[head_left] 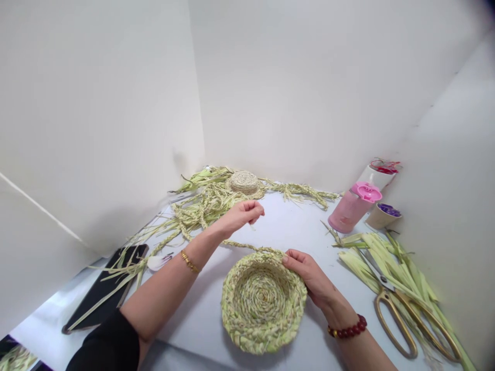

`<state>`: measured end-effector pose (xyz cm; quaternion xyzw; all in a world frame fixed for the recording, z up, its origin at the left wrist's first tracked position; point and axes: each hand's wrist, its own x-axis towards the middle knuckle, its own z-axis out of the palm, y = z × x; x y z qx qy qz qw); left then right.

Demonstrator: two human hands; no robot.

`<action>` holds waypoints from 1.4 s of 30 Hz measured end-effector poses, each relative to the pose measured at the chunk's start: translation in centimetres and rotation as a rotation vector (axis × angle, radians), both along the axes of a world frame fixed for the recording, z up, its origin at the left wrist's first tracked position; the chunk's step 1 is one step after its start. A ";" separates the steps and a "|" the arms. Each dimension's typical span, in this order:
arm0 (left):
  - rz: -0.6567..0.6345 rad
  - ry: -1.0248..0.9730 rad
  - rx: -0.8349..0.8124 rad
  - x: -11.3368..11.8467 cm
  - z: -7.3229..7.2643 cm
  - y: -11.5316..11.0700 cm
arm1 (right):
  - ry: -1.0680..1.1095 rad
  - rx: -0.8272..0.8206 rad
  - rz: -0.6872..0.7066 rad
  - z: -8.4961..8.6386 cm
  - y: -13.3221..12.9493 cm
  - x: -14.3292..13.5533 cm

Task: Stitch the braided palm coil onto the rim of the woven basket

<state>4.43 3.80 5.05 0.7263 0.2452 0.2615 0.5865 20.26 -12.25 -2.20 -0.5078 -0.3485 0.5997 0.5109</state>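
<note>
The woven basket [264, 299] is at six o'clock in the view, its rim clamped at one o'clock by the grip of the right hand [311, 278]. The left hand [244, 214], toward the basket's twelve o'clock and apart from it, has its grip drawn together; whether it pinches anything, I cannot tell.

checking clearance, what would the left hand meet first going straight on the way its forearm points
Probably the braided strands along the back wall; the left hand looks raised, so it might pass over them and meet that wall instead.
</note>
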 end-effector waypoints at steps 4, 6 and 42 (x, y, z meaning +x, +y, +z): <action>0.012 -0.050 0.242 2.7 2.0 1.3 | 0.012 -0.001 -0.007 -0.1 -0.1 -0.1; -0.074 -0.055 0.345 3.9 2.2 1.0 | 0.013 -0.005 -0.017 -0.1 -0.2 -0.2; -0.208 0.424 0.196 -0.5 -2.9 -4.5 | -0.467 0.125 0.033 0.7 1.8 1.1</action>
